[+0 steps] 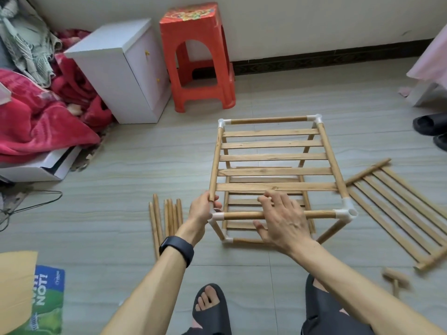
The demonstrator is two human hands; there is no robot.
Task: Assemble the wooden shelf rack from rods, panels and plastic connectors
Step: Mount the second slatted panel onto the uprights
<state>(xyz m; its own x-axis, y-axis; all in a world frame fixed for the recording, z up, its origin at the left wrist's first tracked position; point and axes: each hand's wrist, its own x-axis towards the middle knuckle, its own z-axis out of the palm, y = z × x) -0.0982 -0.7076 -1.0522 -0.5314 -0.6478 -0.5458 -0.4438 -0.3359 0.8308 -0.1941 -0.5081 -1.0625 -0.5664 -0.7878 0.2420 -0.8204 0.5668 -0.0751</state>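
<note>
Grey wood-grain floor tiles (121,165) are met at the top of the frame by a white wall (314,20) and a dark patterned skirting board (338,59).

Upper left: a crumpled red blanket (36,117), a grey-green fringed cloth (24,39) and a white two-knob cabinet (116,68) are found. A red plastic stool (198,56) is placed just beside the cabinet.

Centre: a partly built light-brown wooden shelf rack (273,157) is stood on the floor. Its round rods are joined at the corners by white plastic connectors (348,211). A five-slat top tier is seen, and a lower tier is partly hidden under it.

Left hand (202,211): the fingers are curled round the near end of the left side rod (215,165), just above the near-left connector. A black wristband (176,250) is worn.

Right hand (285,221): it is laid palm-down across the front rod (239,215), with the fingers spread and reaching the nearest slat. Whether the thumb is hooked under cannot be told.

Lower centre-left: a bundle of loose wooden rods (167,218) is laid on the floor, partly covered by the left forearm.

Right: a flat slatted wooden panel (396,213) is cut off by the frame edge. A small wooden mallet (395,279) below it is blurred.

Bottom edge: a black open-toed slipper (210,308) is worn on a foot; the dark shape beside it cannot be made out.

Lower left: brown cardboard (14,286) and a blue-green printed bag (48,298) are both cut off.

Right edge: black shoes (430,124) and pink fabric (430,56) are cut off.
</note>
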